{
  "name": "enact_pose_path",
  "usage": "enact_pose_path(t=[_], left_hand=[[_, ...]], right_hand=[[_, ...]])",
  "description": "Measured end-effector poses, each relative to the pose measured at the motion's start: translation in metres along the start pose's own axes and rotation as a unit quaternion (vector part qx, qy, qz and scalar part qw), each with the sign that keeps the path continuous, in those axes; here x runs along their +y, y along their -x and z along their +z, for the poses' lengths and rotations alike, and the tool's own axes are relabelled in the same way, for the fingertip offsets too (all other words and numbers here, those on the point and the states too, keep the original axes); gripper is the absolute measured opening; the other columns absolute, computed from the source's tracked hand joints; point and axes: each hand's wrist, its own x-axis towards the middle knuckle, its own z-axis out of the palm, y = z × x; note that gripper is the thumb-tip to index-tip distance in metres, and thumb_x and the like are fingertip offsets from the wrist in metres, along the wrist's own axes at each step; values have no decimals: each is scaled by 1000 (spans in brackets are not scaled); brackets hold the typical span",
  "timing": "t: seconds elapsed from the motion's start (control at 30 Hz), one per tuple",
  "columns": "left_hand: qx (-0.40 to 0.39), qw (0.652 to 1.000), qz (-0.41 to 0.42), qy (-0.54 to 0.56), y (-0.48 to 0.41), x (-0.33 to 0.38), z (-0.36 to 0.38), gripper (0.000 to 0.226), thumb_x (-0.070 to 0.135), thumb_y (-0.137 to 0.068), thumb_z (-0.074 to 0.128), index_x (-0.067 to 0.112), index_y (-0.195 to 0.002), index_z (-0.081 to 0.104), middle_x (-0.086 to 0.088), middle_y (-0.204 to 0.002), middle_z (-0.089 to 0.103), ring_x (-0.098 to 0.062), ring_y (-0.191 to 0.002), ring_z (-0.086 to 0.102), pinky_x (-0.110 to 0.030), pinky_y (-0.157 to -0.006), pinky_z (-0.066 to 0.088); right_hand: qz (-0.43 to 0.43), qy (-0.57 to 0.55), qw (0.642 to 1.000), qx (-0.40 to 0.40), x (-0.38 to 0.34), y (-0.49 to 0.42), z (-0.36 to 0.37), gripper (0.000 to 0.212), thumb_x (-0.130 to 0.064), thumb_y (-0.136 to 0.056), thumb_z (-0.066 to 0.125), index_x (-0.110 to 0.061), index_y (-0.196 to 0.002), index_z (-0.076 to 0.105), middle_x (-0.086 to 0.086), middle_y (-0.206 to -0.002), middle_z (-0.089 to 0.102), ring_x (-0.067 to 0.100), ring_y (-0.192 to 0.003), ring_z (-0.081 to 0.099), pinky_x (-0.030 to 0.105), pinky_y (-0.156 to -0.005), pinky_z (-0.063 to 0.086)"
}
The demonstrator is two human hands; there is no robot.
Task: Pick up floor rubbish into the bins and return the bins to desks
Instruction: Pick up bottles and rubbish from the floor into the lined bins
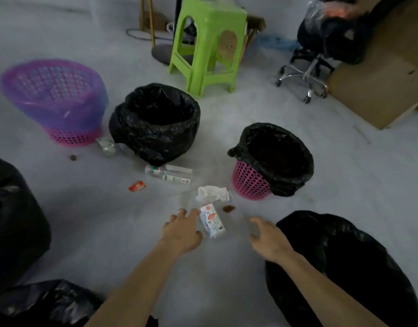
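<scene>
Two bare hands are low over the pale grey floor (215, 279); we take twelve o'clock as straight away from us. Our left hand (182, 228) is spread, fingers relaxed and gripping nothing. Its fingertips touch, or stop just short of, the upper left edge of a small white packet printed in orange and blue (211, 223). Our right hand (268, 240) has loosely bent fingers at the edge of a sheet of clear plastic film (237, 217). We cannot tell whether it pinches the film or merely hovers.

The packet lies between the hands, at three o'clock from the left and about ten o'clock from the right. The left is plainly the nearer. Its long axis runs from eleven to five o'clock, so the left thumb and fingers line up along one long side. We judge a short reach toward three o'clock would bring them across the narrow width.

At twelve o'clock from the packet sits a crumpled white tissue (212, 193), with a small brown scrap (228, 208) at one o'clock. The nearest bin, a pink perforated basket lined with a black bag (249, 182), stands near at one to two o'clock. A clear plastic bottle (169, 174) and a red wrapper (137, 185) lie at ten to eleven o'clock, farther off.
</scene>
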Motion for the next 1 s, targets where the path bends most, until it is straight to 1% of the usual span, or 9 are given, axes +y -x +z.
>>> enact_pose_path(t=[0.2, 0.33, 0.43, 0.53, 0.67, 0.73, 0.8, 0.9, 1.0], left_hand=[[-64, 997, -24, 26, -53, 14, 71, 71, 49, -95, 46, 43, -154, 7, -16, -161, 11, -40, -141, 28, -50, -111, 31], [-42, 998, -33, 39, -101, 22, 101, 70, 56, -95, 42, 56, -149, -2, -16, -164, 0, -40, -142, 27, -52, -109, 33], [-32, 998, -38, 27, -128, 26, 118, 62, 62, -95, 37, 60, -146, 2, -13, -164, -3, -38, -139, 30, -53, -107, 34], [-36, 997, -69, 13, -138, 24, 133, 57, 66, -93, 36, 57, -145, 14, -13, -161, 9, -37, -132, 37, -51, -102, 37], [-6, 993, -121, 13, -120, 10, 134, 48, 64, -88, 49, 43, -129, 35, -11, -145, 31, -32, -120, 47, -44, -93, 44], [-9, 989, -147, -22, -105, -4, 133, 46, 58, -90, 52, 36, -128, 37, -12, -142, 34, -31, -119, 49, -42, -92, 45], [-9, 985, -166, -48, -88, -16, 134, 43, 46, -94, 50, 31, -132, 35, -12, -141, 35, -30, -117, 51, -40, -89, 47], [-17, 980, -198, -17, -68, -33, 128, 45, 31, -93, 51, 25, -133, 32, -10, -131, 40, -31, -112, 56, -38, -85, 49], [-48, 970, -228, 75, -60, -50, 109, 59, 29, -84, 63, 22, -130, 28, -12, -121, 44, -39, -108, 59, -39, -83, 47]], right_hand=[[-20, 7, 999, -40, 5, -69, 38, 56, -22, -98, 50, -27, -151, 31, 11, -145, 41, 30, -128, 49, 35, -105, 41], [-43, 23, 998, -41, 9, -139, 63, 63, -10, -95, 49, -36, -150, 30, 7, -147, 36, 30, -130, 47, 38, -108, 42], [-27, 57, 997, -48, 10, -184, 71, 74, -6, -94, 50, -39, -154, 21, 4, -163, 14, 35, -143, 32, 44, -114, 34], [-26, 83, 992, -89, 16, -213, 88, 83, -5, -95, 51, -39, -157, 8, -3, -167, -4, 35, -149, 18, 47, -119, 25], [-70, 142, 986, -50, 31, -213, 111, 63, -11, -96, 49, -30, -152, 27, 3, -159, 23, 29, -137, 35, 43, -109, 41], [-92, 184, 979, -14, 30, -198, 122, 39, -21, -100, 46, -22, -139, 44, 5, -143, 41, 27, -128, 43, 39, -97, 49], [-102, 161, 982, -8, 24, -180, 136, 30, -29, -102, 45, -19, -129, 51, 7, -132, 50, 28, -120, 50, 39, -90, 50], [-61, -40, 997, -26, 14, -154, 154, 27, -33, -101, 50, -15, -112, 66, 12, -110, 69, 31, -100, 64, 36, -80, 48], [13, -255, 961, -103, -4, -127, 154, 27, -33, -102, 50, -18, -91, 70, 3, -87, 75, 20, -70, 67, 36, -71, 53]])
